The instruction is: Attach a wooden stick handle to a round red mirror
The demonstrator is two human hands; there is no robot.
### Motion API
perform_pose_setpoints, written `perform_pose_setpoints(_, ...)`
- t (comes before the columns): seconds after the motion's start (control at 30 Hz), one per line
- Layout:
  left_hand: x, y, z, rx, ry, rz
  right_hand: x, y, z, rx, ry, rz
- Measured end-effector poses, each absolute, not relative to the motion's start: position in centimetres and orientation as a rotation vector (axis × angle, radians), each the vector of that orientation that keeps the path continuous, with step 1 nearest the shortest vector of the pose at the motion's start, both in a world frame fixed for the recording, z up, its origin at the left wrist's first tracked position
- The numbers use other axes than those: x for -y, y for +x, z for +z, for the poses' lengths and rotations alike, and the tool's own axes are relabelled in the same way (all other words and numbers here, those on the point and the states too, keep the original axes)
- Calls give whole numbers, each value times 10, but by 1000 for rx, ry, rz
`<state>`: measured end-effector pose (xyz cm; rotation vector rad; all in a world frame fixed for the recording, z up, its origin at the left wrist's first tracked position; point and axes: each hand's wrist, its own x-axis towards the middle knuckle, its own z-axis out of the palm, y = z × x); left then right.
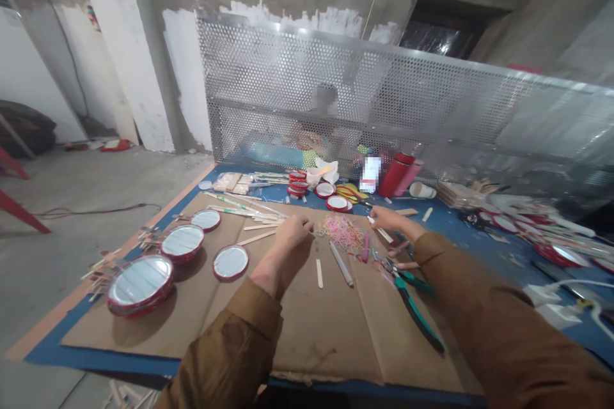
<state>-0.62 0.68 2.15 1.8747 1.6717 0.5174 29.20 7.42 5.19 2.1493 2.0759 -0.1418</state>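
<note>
My left hand is held over the cardboard with its fingertips pinched together; what is between them is too small to make out. A flat wooden stick with a dark mark lies just beside it. At the far side of a heap of coloured rubber bands, my right hand has its fingers closed, with a small white bit at the fingertips that I cannot name. Under that hand lies a white stick-like piece. Green-handled pliers and a grey marker-like rod rest nearer me.
Stacks of red-rimmed round discs stand at the left, and a single disc lies closer in. Loose wooden sticks spread beyond my left hand. A red bottle stands before the perforated metal screen; a person sits behind it.
</note>
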Motion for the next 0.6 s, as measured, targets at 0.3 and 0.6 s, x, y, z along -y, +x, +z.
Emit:
perform_pose_setpoints(0.3, -8, -7, 19, -1662, 1888, 505, -69, 286, 51, -2112, 2005, 19)
perform_pose_setpoints(0.6, -6, -6, 21, -1683, 1887, 482, -69, 292, 49, -2093, 2064, 45)
